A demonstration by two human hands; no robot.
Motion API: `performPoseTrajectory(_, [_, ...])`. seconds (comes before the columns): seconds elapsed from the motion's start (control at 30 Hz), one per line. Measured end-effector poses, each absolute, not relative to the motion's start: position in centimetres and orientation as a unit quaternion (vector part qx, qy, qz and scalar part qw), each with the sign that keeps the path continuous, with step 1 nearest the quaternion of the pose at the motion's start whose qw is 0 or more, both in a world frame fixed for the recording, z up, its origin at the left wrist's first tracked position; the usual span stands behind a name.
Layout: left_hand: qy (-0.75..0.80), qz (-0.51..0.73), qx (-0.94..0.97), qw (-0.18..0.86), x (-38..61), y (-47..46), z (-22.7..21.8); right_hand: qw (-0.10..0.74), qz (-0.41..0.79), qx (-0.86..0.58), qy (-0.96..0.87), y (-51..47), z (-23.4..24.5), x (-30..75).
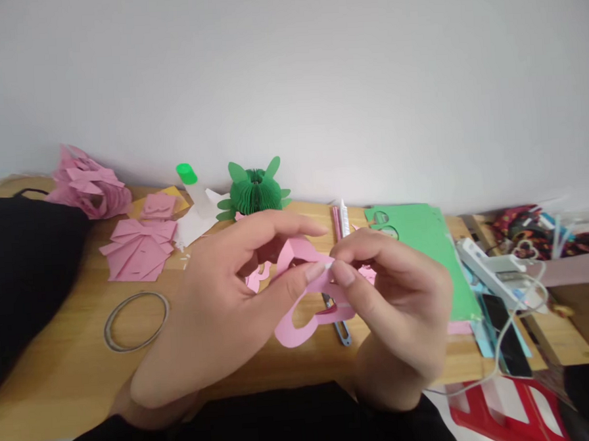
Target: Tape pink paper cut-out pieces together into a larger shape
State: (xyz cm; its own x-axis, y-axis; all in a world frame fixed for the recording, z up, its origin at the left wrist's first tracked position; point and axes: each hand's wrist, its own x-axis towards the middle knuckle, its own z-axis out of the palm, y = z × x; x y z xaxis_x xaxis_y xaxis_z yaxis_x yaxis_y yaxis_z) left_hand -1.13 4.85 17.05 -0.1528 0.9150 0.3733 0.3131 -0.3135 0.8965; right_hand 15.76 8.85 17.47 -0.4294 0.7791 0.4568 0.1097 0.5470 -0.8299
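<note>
Both my hands meet over the wooden table (75,370), pinching a pink paper cut-out (300,322) with looped, petal-like openings. My left hand (220,310) grips its upper edge between thumb and forefinger. My right hand (398,307) pinches the same strip from the right, fingertips nearly touching the left thumb. Small grey-handled scissors (340,327) lie on the table just under the paper. More pink cut scraps (258,278) lie behind my left hand.
Folded pink paper pieces (138,248) and a crumpled pink pile (88,182) lie far left. A green-capped glue bottle (194,186), a green paper honeycomb plant (254,186), green sheets (424,240), a wire ring (136,321), a phone (505,334) and a white cable sit around.
</note>
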Motion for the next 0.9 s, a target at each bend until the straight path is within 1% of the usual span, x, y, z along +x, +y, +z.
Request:
performPoseTrajectory(0.3, [0.445, 0.571, 0.506, 0.469, -1.15, 5.15, 17.29, 0.458, 0.435, -0.253, -0.733, 8.96, 17.18, 16.07])
performPoseTrajectory(0.43, [0.405, 0.564, 0.499, 0.519, -1.32, 5.41, 17.42, 0.455, 0.447, -0.247, -0.729, 8.9, 17.16, 16.19])
performPoseTrajectory(0.6, [0.386, 0.561, 0.496, 0.538, -1.54, 5.58, 17.53, 0.453, 0.439, -0.241, -0.738, 8.93, 17.14, 16.23])
performPoseTrajectory(0.9, [0.414, 0.543, 0.517, 0.516, -1.64, 5.53, 17.66, 0.45, 0.443, -0.249, -0.734, 8.87, 17.19, 16.23])
